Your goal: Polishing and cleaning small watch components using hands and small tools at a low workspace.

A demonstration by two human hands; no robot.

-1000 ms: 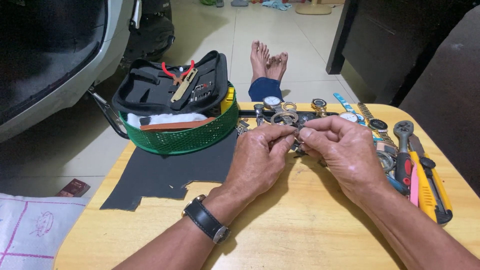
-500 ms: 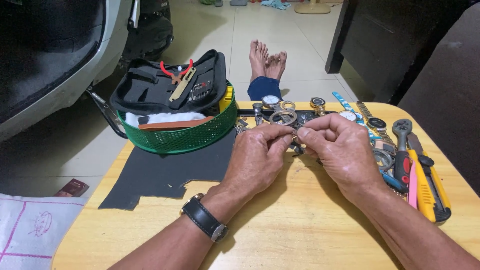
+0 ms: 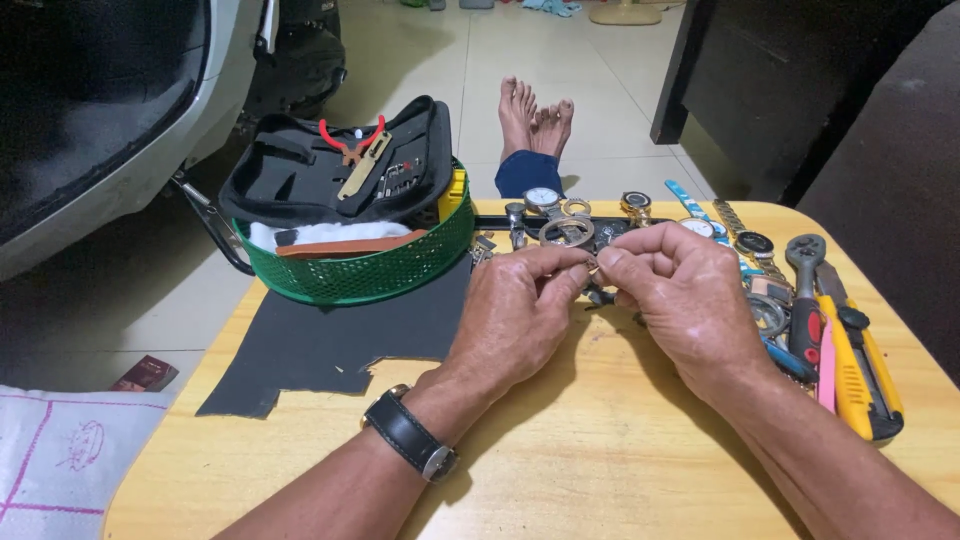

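Watch part (image 3: 594, 268) between both hands' fingertips (image 3: 578, 266)

On the tabletop (image 3: 560, 470), the left hand (image 3: 515, 320) and right hand (image 3: 690, 300) meet at the centre, fingers (image 3: 575, 262) pinching a small part (image 3: 592, 268) between them. At ten o'clock from the hands a basket (image 3: 360, 270) sits on a mat (image 3: 320, 345), with a tool case (image 3: 335, 165) resting in it. At twelve o'clock lies a row of watches (image 3: 600, 215). At three o'clock, near the edge, lie a ratchet (image 3: 805, 290) and a knife (image 3: 860, 370), side by side.
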